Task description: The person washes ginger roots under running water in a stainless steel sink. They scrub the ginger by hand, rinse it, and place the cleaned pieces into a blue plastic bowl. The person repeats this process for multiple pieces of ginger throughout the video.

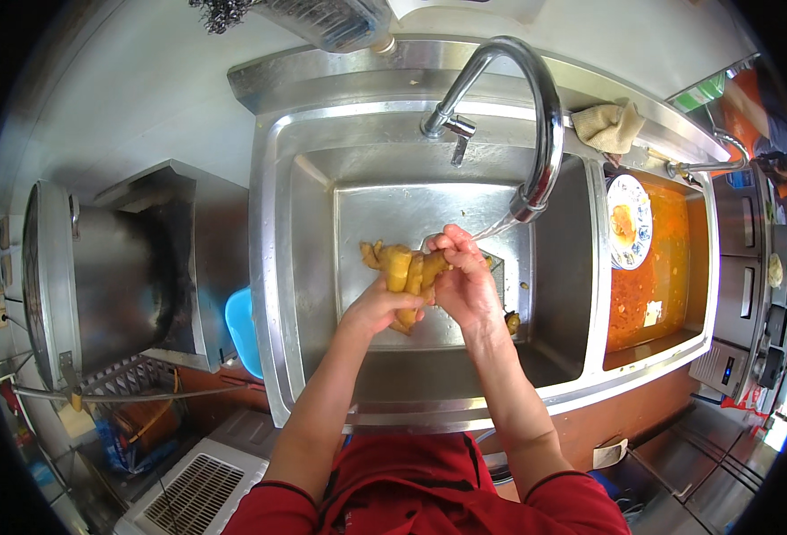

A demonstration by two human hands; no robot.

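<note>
A large knobbly piece of ginger root [399, 265] is held between my two hands above the floor of a stainless steel sink basin [393, 207]. My left hand [388, 302] grips its lower middle, thumb across the front. On the right end of the root are the curled fingers of my right hand [466, 274]. Water [494, 228] runs from the chrome gooseneck faucet [550, 127] onto my right fingertips. Small ginger scraps [513, 323] lie on the basin floor, right of my right wrist. That wrist partly hides the drain strainer [497, 271].
The right basin holds orange, oily water [661, 294] and a patterned plate [629, 222]. A cloth [609, 127] lies on the rear ledge beside a second faucet [708, 164]. At left stand a blue plastic tub [243, 332] and a large metal pot [113, 281]. Another person's arm [744, 107] shows far right.
</note>
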